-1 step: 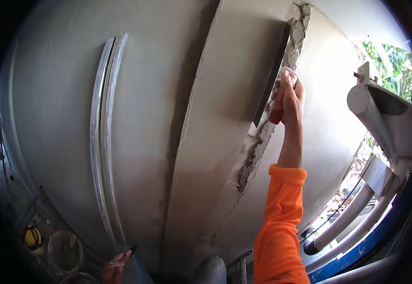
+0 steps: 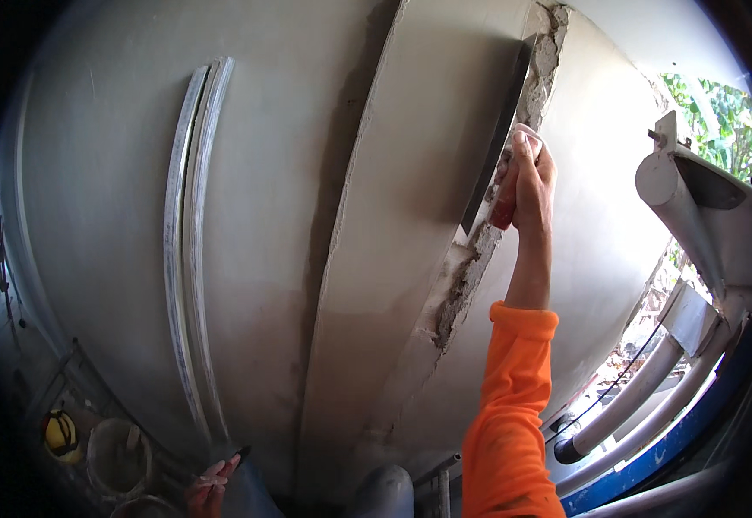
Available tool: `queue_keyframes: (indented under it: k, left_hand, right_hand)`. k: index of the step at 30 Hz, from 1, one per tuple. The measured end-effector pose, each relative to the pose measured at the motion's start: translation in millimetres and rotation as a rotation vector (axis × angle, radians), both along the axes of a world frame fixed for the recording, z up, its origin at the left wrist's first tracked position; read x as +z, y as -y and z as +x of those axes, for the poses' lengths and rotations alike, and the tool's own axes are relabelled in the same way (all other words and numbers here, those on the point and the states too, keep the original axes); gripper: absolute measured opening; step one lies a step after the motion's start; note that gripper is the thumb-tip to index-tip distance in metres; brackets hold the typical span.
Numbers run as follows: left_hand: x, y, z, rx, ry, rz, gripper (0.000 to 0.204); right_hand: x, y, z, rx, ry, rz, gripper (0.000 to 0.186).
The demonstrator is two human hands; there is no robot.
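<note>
Gripping red-handled flat steel trowel (image 2: 499, 142), right hand (image 2: 531, 177)

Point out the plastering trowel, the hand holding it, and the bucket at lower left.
Dark flat steel plastering trowel (image 2: 499, 138), head view, blade middle.
Right hand (image 2: 527, 177), head view, back of hand.
Round grey bucket (image 2: 119, 457), head view, rim.

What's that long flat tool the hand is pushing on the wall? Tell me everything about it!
It is a plastering trowel: a long, thin, dark blade, metal by the look, with a red handle. The right hand grips that handle, arm stretched up in an orange sleeve. The blade stands nearly upright, seen edge-on, pressed against the smooth grey plaster of a wall column, beside a rough, crumbly unfinished edge.
</note>
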State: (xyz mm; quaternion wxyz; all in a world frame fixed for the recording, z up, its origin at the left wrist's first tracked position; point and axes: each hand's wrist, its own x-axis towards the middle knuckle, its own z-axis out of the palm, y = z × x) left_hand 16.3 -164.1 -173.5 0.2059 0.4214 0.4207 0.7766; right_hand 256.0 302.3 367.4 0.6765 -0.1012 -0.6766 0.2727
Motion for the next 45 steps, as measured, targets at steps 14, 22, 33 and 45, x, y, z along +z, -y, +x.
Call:
queue_keyframes:
  k: [14, 22, 33, 45]
  left_hand:
    - [28.0, -4.7, 9.6, -0.034, -0.099, -0.054, 0.019]
    - [18.9, -4.9, 12.8, -0.058, -0.131, -0.051, 0.017]
    - [65.4, -92.8, 44.3, -0.225, -0.289, -0.035, 0.012]
    - [143.9, -171.2, 148.0, -0.822, -0.376, 0.291, 0.021]
  right_hand:
    - [-138.3, 21.7, 1.1, -0.008, 0.001, -0.068, 0.042]
    - [-262.2, 18.4, 13.5, 0.119, 0.033, -0.218, 0.038]
    - [-474.4, 152.3, 84.9, 0.023, -0.033, -0.608, 0.042]
    - [-436.3, 121.8, 113.2, 0.183, -0.298, -0.61, 0.035]
